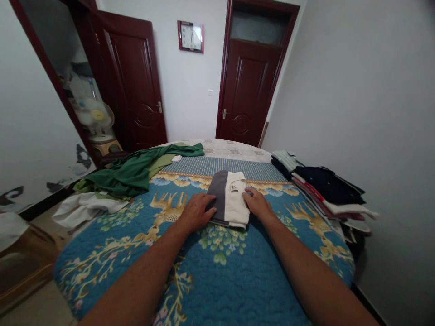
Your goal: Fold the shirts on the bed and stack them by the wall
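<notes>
A folded shirt (234, 206), cream on the right and grey on the left, lies on the patterned cloth in front of me, its collar and label facing up. My left hand (199, 209) grips its left edge, thumb and forefinger on the grey part and the other fingers partly hidden. At the right edge, my right hand (256, 202) has its fingers curled against the cream fabric by the collar. What the undersides of both hands touch cannot be seen.
A blue quilted cloth (258, 280) with deer and flowers covers the rounded table. Green garments (132, 170) lie heaped at the left, above a white cloth (88, 208) hanging over the edge. Stacked folded clothes (326, 185) stand at the right, near the wall. A stool (30, 258) is at left.
</notes>
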`<state>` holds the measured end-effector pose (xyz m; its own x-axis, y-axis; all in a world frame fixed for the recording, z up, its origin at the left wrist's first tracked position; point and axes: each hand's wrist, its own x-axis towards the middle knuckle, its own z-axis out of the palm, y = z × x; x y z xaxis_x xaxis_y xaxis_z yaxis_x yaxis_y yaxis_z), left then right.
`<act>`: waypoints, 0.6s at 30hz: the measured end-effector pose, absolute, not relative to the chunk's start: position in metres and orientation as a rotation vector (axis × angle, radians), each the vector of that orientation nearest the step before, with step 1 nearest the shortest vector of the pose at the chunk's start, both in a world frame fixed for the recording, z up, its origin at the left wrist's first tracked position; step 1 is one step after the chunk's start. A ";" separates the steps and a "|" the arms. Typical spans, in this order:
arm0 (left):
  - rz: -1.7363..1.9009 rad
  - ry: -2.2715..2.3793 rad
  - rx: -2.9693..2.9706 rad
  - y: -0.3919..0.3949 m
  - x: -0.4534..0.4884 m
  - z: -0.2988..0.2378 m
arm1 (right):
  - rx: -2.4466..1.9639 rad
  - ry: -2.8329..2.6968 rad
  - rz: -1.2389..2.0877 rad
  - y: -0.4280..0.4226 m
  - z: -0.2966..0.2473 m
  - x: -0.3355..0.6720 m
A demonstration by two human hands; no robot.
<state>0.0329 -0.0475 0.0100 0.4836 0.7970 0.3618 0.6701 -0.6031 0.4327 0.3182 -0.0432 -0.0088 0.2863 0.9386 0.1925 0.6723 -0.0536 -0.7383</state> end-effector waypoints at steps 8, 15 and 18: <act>0.780 1.187 2.472 -0.053 0.039 0.007 | -1.678 -1.731 0.285 -0.055 0.002 0.308; 0.865 1.082 2.336 -0.052 0.041 0.011 | -1.404 -1.894 0.193 -0.067 0.009 0.281; 0.898 1.069 2.204 -0.052 0.042 0.015 | -1.181 -1.941 0.279 -0.073 0.010 0.257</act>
<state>0.0423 -0.0521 0.0153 0.4668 0.8191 0.3335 0.4694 -0.5491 0.6914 0.2574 -0.0732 0.0098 -0.2171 0.8173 0.5338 0.6337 0.5339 -0.5598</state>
